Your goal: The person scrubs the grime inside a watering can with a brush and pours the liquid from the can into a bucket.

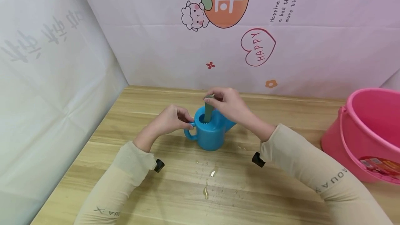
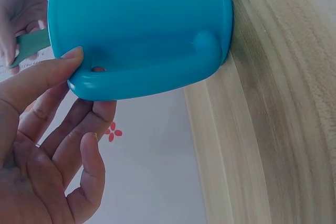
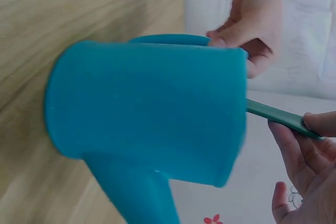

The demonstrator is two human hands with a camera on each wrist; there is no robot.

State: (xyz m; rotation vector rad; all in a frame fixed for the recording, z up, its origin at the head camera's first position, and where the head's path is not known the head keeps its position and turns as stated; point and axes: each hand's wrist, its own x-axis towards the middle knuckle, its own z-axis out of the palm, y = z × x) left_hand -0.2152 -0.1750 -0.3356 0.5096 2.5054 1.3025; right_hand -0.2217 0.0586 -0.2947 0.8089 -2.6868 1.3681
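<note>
At the right edge of the head view, a pink bucket [image 1: 364, 136] is standing on the wood-grained tabletop [image 1: 281, 197], its handle [image 1: 343, 138] hanging across its side near a red label [image 1: 382, 166]. Clear droplets [image 1: 206, 191] are glistening on the wood. Behind, a pale backdrop [image 1: 156, 51] is showing an orange fruit [image 1: 228, 2], a small sheep [image 1: 194, 16], English text [image 1: 287, 1], a red "HAPPY" heart [image 1: 259, 47] and two flowers [image 1: 271, 84]. On the left, a whitish sheet [image 1: 62, 96] is bearing faint grey characters [image 1: 53, 30].

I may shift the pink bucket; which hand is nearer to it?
Right. The right hand pinches a green stick in the watering can, left of the bucket; the left hand, on the can's handle, is farther left.
</note>
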